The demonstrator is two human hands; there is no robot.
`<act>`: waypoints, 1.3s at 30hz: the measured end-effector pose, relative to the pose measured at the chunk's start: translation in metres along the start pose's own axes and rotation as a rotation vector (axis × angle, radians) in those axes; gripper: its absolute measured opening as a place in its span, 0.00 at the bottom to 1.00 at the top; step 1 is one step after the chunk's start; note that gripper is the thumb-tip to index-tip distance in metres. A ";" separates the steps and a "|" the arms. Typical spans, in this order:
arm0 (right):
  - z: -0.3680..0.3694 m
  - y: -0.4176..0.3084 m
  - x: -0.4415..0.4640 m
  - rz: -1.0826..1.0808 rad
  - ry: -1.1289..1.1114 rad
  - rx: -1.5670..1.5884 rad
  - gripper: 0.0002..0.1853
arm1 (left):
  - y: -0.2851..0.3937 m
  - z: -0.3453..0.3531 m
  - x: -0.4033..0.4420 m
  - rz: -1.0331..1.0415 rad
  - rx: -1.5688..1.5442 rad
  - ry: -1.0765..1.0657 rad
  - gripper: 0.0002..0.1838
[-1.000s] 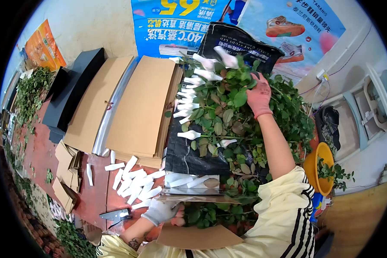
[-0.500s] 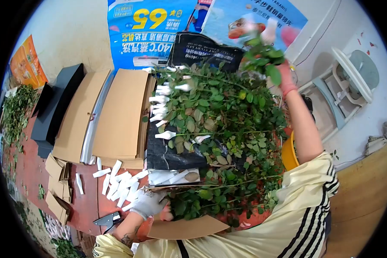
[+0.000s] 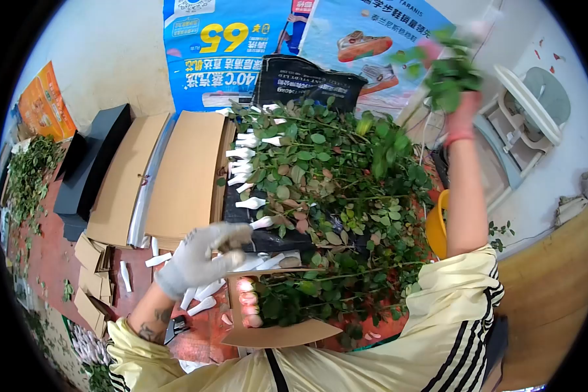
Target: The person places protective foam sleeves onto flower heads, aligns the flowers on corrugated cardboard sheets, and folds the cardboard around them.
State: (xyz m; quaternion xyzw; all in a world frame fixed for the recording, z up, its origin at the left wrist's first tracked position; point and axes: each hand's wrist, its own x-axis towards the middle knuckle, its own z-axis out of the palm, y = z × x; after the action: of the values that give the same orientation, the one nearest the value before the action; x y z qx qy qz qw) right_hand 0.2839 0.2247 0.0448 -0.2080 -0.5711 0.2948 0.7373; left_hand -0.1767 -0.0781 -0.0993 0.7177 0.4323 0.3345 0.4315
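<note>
My left hand (image 3: 206,256), in a pale glove, hovers over the near left of the table with fingers apart and nothing visible in them. Below it lie white foam sleeves (image 3: 204,305). To its right, a column of pink-white rose heads (image 3: 248,302) rests on cardboard (image 3: 281,335), their leafy stems pointing right. My right hand (image 3: 464,112) is raised at the upper right, closed around a leafy rose (image 3: 452,75), blurred by motion. More rose stems (image 3: 346,170) are heaped in the middle, several heads covered by white sleeves (image 3: 242,153).
Tall stacks of brown cardboard (image 3: 183,173) and black boxes (image 3: 98,160) stand on the left. A stapler (image 3: 175,328) lies near my left forearm. At the right are a yellow bucket (image 3: 438,225) and a high chair (image 3: 526,108). Posters (image 3: 225,52) cover the wall behind.
My left hand has lifted off the near rose heads and moved up and left, uncovering them. My right hand has swung further right with the rose.
</note>
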 end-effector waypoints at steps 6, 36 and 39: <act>-0.024 -0.115 -0.014 -0.440 0.294 -0.296 0.16 | -0.042 0.019 0.030 0.114 -0.025 0.213 0.31; 0.132 -0.091 -0.306 -0.314 -0.952 -0.948 0.23 | 0.051 0.077 0.027 0.520 0.376 0.507 0.26; 0.135 -0.087 -0.313 -0.304 -0.837 -0.832 0.24 | 0.051 0.077 0.027 0.543 0.350 0.503 0.26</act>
State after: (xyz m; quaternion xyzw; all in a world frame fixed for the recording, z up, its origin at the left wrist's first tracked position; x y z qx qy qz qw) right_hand 0.1163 -0.0542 -0.0892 -0.2613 -0.9031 -0.0050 0.3407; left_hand -0.0831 -0.0922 -0.0815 0.7642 0.3693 0.5227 0.0796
